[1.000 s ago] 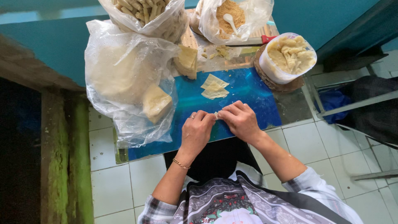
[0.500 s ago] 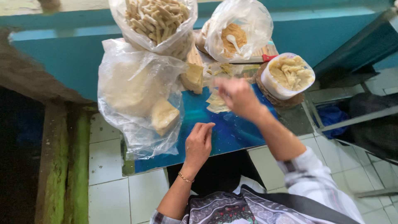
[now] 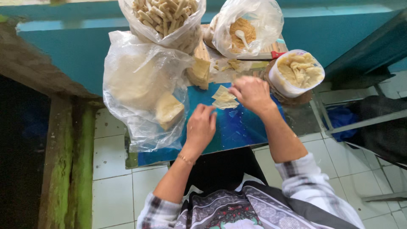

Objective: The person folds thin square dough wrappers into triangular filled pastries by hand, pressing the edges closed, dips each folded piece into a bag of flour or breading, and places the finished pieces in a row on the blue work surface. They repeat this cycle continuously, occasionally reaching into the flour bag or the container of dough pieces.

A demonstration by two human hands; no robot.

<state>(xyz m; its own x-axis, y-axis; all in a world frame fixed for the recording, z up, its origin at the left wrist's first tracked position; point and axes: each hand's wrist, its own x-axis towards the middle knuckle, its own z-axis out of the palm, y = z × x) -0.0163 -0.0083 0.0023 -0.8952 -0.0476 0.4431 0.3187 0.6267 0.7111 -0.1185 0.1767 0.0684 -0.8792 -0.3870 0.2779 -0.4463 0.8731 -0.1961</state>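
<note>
My right hand [image 3: 252,94] reaches over the blue tabletop [image 3: 237,129], fingers curled, right beside a small stack of pale square wrappers [image 3: 224,98]; whether it grips anything is hidden. Nearer to me, my left hand [image 3: 201,127] hovers with its fingers loosely apart and nothing visible in it. A white tub of yellowish filling [image 3: 296,72] stands just right of my right hand.
A large clear bag with pale sheets [image 3: 142,87] fills the table's left side. Behind it stands a bag of rolled sticks [image 3: 165,17]. A bag of brown crumbs with a spoon [image 3: 246,29] sits at the back. White floor tiles [image 3: 114,169] lie below.
My hands were joined near the table's front edge a second ago. The right hand has since gone forward to the wrapper stack, while the left has stayed low and opened.
</note>
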